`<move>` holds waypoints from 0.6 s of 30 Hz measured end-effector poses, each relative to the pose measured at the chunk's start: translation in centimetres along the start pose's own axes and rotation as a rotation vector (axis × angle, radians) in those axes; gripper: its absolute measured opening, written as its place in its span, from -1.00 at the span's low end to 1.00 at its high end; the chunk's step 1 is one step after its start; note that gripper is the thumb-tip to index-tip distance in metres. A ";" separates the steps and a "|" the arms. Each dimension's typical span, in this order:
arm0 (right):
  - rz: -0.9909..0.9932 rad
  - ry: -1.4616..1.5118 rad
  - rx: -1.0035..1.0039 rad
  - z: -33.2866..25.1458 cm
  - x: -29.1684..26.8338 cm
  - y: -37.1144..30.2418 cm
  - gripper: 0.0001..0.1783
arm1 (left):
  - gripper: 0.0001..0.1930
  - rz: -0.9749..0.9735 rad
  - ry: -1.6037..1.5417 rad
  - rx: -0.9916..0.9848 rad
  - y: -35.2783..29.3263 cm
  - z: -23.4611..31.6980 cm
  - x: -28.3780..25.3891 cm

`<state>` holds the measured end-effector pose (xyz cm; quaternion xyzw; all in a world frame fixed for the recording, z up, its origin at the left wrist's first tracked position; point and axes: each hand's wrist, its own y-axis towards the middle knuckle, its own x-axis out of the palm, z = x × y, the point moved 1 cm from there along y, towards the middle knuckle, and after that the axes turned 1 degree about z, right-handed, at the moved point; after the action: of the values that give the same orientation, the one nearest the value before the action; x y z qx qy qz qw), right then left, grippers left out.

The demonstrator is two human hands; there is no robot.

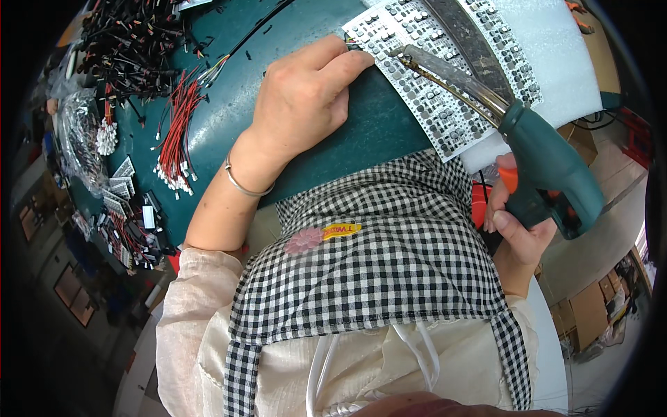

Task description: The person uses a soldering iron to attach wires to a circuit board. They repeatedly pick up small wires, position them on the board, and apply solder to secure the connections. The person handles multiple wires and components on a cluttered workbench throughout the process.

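My left hand [306, 90] rests over the green mat at the near-left edge of a white circuit board panel [445, 128]. Its thumb and forefinger pinch a small bundle of wires [353, 44] with coloured ends, mostly hidden by the fingers. My right hand [517, 236] is wrapped round the handle of a green soldering gun [549, 156] with an orange trigger. The gun's tip and thin brass-coloured tube reach over the panel, a little to the right of my left fingertips. Whether the tip touches the board I cannot tell.
A dark, worn bar [472, 48] lies across the panel, which sits partly on white foam [570, 76]. On the green mat to the left are red wires with white connectors [177, 132], a black cable [257, 31], a heap of black leads [132, 48] and a clear plastic bag [80, 135].
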<state>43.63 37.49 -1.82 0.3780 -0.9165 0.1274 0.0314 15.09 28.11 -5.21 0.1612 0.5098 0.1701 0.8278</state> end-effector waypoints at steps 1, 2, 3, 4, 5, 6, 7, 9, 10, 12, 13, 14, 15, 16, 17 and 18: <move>-0.001 -0.006 0.004 0.0 0.0 0.0 -0.36 | -0.68 -0.005 0.006 0.000 0.0 0.1 0.0; -0.002 -0.011 0.009 0.0 -0.1 -0.1 -0.36 | -0.68 -0.010 0.012 0.001 0.1 0.3 -0.1; -0.007 -0.012 0.013 0.0 -0.1 0.0 -0.35 | -0.68 -0.013 0.019 -0.004 0.1 0.4 -0.2; -0.012 -0.014 0.019 -0.1 -0.1 0.0 -0.35 | -0.68 -0.003 0.030 0.014 0.0 0.3 -0.1; -0.017 -0.009 0.023 -0.1 -0.1 0.0 -0.35 | -0.68 0.007 0.042 0.032 -0.3 0.1 0.2; -0.018 -0.006 0.017 0.0 -0.1 0.0 -0.35 | -0.67 0.016 0.053 0.054 -0.4 0.0 0.4; -0.020 -0.004 0.011 0.1 -0.1 0.0 -0.35 | -0.67 0.021 0.063 0.053 -0.4 0.1 0.4; -0.014 -0.003 -0.007 0.2 -0.1 -0.1 -0.35 | -0.67 0.031 0.080 0.054 -0.4 0.3 0.4; -0.006 -0.001 -0.012 0.3 -0.1 -0.2 -0.35 | -0.67 0.041 0.076 0.064 -0.3 0.3 0.3; 0.004 -0.004 0.008 0.2 0.0 -0.3 -0.35 | -0.66 0.064 0.067 0.080 0.0 0.2 0.2; 0.000 -0.011 0.022 0.1 0.0 -0.4 -0.35 | -0.66 0.061 0.061 0.082 -0.1 0.0 0.1; -0.018 -0.028 0.043 -0.2 0.0 -0.4 -0.34 | -0.66 0.059 0.055 0.085 -0.2 -0.2 0.1; -0.031 -0.041 0.060 -0.2 -0.1 -0.5 -0.32 | -0.66 0.054 0.050 0.095 -0.2 -0.3 0.2; -0.034 -0.022 0.028 -0.1 -0.1 -0.5 -0.32 | -0.66 0.042 0.045 0.081 -0.1 -0.2 0.1; -0.037 -0.004 -0.005 0.2 -0.1 -0.4 -0.33 | -0.65 0.029 0.040 0.068 0.0 0.0 0.0; -0.045 0.012 -0.032 0.2 0.0 -0.3 -0.33 | -0.65 0.018 0.035 0.048 0.0 0.1 -0.2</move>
<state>43.86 37.20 -1.96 0.3970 -0.9095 0.1143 0.0457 15.11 28.00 -5.06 0.1825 0.5266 0.1682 0.8131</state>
